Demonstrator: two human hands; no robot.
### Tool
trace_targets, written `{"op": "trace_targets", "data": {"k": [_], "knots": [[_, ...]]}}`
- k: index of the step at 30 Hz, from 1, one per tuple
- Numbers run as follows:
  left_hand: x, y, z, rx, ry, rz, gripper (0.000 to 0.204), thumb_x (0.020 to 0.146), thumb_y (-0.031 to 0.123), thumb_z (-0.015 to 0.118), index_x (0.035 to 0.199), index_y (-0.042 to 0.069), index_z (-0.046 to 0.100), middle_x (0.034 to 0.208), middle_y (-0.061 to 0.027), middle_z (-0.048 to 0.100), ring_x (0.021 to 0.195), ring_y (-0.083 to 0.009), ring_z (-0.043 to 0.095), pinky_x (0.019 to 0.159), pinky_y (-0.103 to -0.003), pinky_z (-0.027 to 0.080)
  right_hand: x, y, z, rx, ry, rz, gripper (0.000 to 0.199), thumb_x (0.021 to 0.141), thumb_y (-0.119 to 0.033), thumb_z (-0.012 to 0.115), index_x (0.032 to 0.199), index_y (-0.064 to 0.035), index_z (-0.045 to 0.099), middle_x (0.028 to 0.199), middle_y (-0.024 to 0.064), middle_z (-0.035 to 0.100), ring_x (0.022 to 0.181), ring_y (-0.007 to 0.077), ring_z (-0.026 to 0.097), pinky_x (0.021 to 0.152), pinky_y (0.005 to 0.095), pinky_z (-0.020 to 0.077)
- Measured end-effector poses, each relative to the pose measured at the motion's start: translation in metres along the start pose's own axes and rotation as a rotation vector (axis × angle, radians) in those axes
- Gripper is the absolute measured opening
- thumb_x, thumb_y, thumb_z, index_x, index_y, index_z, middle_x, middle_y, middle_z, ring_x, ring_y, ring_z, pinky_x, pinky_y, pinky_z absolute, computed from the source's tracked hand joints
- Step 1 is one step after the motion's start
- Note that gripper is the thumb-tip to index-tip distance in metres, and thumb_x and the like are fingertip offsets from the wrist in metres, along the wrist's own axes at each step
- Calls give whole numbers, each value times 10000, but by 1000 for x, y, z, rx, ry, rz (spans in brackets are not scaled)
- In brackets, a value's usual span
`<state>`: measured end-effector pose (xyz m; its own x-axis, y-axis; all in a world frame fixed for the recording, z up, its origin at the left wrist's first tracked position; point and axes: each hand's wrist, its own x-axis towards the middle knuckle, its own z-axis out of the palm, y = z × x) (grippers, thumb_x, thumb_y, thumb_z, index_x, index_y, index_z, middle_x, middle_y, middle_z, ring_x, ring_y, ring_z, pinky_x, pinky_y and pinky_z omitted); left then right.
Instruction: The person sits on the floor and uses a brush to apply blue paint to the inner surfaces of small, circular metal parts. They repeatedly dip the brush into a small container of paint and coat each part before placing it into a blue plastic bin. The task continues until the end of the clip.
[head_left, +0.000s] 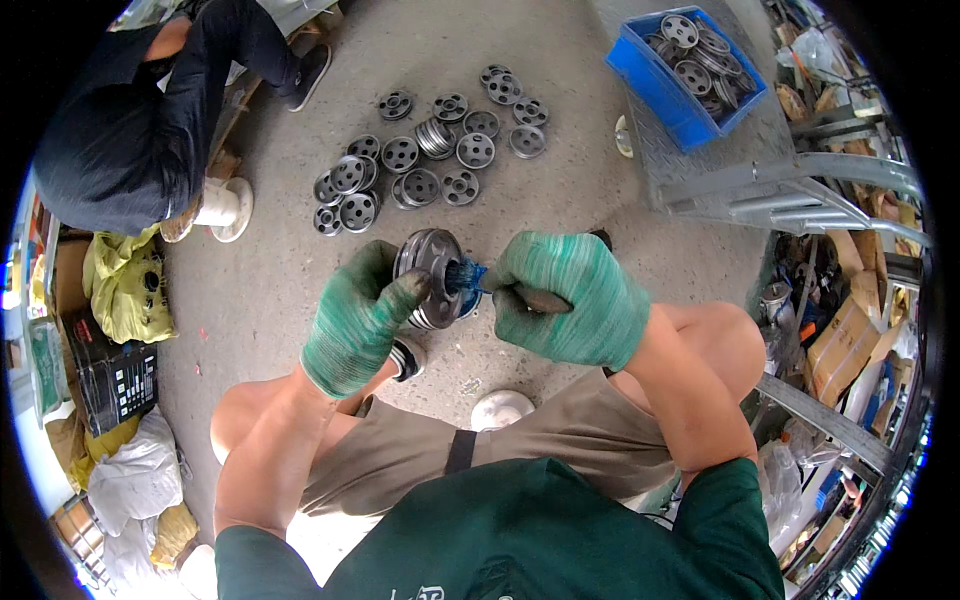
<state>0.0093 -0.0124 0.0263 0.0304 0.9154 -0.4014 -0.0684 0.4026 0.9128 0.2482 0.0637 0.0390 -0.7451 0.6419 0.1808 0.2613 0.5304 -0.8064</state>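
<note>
My left hand (pixel 362 318), in a green work glove, is closed on a short stack of grey metal wheels (pixel 430 262), held on edge with the thumb on the near face. Crumpled blue plastic strands (pixel 465 278) come out of the stack's centre hole toward the right. Their free end is pinched by my gloved right hand (pixel 572 298), closed beside the stack. Whether the strands are film or cord, I cannot tell. Beyond my hands, several similar wheels with round holes (pixel 400 154) lie on the floor, some flat and some leaning in piles.
At the far right, a blue crate (pixel 668 110) of wheels stands on a grey metal surface (pixel 660 165). Another person (pixel 130 130) sits at the far left near a white stool (pixel 235 210). Bags and a black box (pixel 115 375) line the left; metal racking (pixel 820 425) lines the right.
</note>
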Motion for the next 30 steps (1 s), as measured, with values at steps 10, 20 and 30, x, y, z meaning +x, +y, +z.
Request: {"op": "trace_targets", "data": {"k": [10,20,30], "knots": [[4,9,-30,26,159,193,511,903,373,749,1228,5,607,1068,-28,666,972,-111,588,867,-261,486,-9,8,-21,814,170,529,168,889,-108,668,991,18,712,787,91,702,638,129,653,543,269,511],[7,4,-15,135,98,97,417,916,274,742,1191,-11,612,1048,-30,669,962,-108,588,869,-274,488,3,12,3,304,204,12,201,834,-38,746,1033,-29,714,860,107,704,732,192,686,665,304,547],[7,13,0,145,74,81,416,910,280,753,1156,-26,615,1024,-55,676,941,-114,590,846,-276,489,1,21,-7,95,228,-182,202,790,-93,802,968,-46,720,817,107,672,647,280,654,576,348,529]]}}
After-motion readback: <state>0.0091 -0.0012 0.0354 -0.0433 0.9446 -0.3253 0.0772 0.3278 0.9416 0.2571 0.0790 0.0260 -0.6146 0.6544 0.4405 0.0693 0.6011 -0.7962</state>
